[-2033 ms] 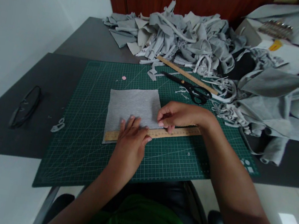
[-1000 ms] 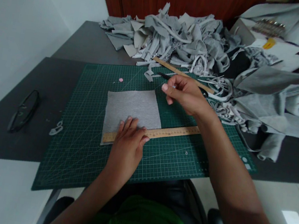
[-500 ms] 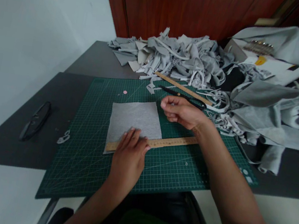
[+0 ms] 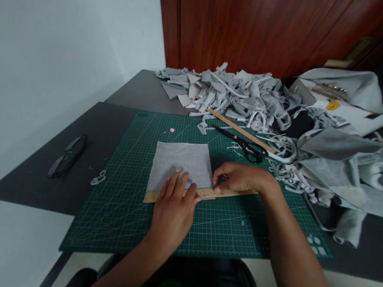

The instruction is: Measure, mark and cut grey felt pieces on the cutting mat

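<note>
Back down from above the cutting mat (image 4: 116, 219), the right hand (image 4: 240, 178) pinches something small at the ruler (image 4: 207, 193), ready to mark. Left hand (image 4: 175, 209) presses flat, open, pinning ruler across the near edge of the gray fabric square (image 4: 180, 164), mid-mat.

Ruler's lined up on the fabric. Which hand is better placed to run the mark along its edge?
Probably the right hand: its fingers are pinched at the ruler by the corner of the fabric. The left hand lies flat on the ruler, pinning it to the mat.
</note>
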Action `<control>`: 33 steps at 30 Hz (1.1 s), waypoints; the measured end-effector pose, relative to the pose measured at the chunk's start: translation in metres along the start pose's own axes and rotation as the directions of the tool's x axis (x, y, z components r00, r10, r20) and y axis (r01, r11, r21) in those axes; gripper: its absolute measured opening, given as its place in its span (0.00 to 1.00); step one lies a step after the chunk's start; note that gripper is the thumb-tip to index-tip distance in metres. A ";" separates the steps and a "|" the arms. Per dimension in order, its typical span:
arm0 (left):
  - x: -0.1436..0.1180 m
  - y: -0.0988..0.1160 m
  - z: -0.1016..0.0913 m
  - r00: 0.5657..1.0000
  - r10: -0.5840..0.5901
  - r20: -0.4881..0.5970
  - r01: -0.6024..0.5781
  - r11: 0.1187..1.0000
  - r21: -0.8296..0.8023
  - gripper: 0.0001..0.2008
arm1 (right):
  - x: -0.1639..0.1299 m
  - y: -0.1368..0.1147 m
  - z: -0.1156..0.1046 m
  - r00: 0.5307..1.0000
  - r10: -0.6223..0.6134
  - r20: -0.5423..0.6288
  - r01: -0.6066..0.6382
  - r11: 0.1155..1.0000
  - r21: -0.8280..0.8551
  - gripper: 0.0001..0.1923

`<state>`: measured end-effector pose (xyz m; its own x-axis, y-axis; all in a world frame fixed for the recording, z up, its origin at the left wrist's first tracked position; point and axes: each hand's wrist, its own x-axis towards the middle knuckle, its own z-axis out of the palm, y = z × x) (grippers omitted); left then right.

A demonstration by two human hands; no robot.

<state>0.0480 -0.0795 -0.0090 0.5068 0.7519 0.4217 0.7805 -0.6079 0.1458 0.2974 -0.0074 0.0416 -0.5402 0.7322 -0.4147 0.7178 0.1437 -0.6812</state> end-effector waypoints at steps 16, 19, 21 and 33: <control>-0.002 0.006 -0.006 0.995 0.066 -0.074 -0.070 0.997 -0.046 0.07 | -0.001 -0.009 0.003 0.994 0.102 -0.034 -0.106 0.986 -0.131 0.13; -0.003 0.009 -0.007 0.995 0.079 -0.058 -0.080 0.997 -0.013 0.06 | 0.001 -0.002 -0.001 0.998 0.037 -0.050 -0.042 0.993 -0.107 0.14; -0.001 0.010 -0.008 0.999 0.030 -0.018 -0.030 1.000 -0.003 0.06 | 0.001 0.000 -0.003 0.997 0.023 -0.069 -0.030 0.994 -0.102 0.14; 0.008 -0.011 -0.016 0.987 -0.017 0.161 0.013 1.000 0.023 0.09 | 0.003 -0.005 0.003 0.970 0.076 -0.233 -0.118 0.978 -0.171 0.11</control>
<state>0.0376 -0.0713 0.0072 0.5460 0.7931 0.2699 0.7954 -0.5919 0.1303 0.2906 -0.0076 0.0420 -0.3666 0.8759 -0.3136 0.8412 0.1681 -0.5140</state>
